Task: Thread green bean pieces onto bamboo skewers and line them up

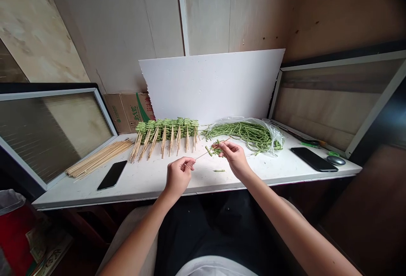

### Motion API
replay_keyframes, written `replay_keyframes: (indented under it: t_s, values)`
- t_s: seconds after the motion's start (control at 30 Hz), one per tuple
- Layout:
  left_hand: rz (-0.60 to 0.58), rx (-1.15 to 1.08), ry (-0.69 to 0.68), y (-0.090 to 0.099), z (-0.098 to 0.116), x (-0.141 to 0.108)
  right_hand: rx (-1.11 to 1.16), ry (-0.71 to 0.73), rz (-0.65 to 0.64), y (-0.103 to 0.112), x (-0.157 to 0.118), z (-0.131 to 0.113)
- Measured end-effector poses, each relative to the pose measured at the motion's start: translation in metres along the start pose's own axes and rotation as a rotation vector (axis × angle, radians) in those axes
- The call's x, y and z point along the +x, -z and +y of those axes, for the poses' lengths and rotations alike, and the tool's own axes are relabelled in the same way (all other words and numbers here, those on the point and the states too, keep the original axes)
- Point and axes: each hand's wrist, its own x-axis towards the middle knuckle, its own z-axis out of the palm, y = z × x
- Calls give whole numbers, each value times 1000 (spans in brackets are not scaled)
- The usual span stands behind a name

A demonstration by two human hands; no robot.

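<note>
My left hand (179, 174) is closed in a pinch on the end of a thin bamboo skewer (200, 155), which points right and slightly up. A short piece of green bean (208, 150) sits crosswise near its far end. My right hand (235, 157) is closed too, its fingertips pinching another cut bean piece (217, 144) close to the tip. Beneath and behind these fingers lies a small pile of cut bean pieces (216, 153), partly hidden. One loose piece (219, 170) lies nearer the front edge.
Stacked bean skewers (168, 127) stand back left, sticks toward me. Bare bamboo skewers (98, 157) and a phone (112, 175) lie left. Long beans (242, 132) fill a clear bag behind my right hand. Another phone (313, 159) and a mouse (336, 160) lie right; a white foam board (212, 87) stands behind.
</note>
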Motion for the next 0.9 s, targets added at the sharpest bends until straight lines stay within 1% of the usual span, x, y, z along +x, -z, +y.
replay_keyframes:
  t_s: [0.17,0.23,0.37,0.5,0.6,0.7,0.9]
  values:
    - [12,23,-8,-1,-2,-1,10,-4,-38,-5,-3,11]
    - [10,18,-7,-1,-2,-1,2,0,-43,-7,-4,13]
    - [6,21,-16,-1,1,-2,-2,-36,-50,-11,-6,15]
    - [14,27,-20,0,3,-2,-15,-22,-44,-13,-9,17]
    - [10,46,-34,-1,1,-2,-15,-12,-74,-14,-10,20]
    - [9,59,-39,-2,-3,-1,-14,-34,-90,-14,-11,24]
    - [13,52,-40,-2,-7,1,-26,-55,-93,-14,-10,20]
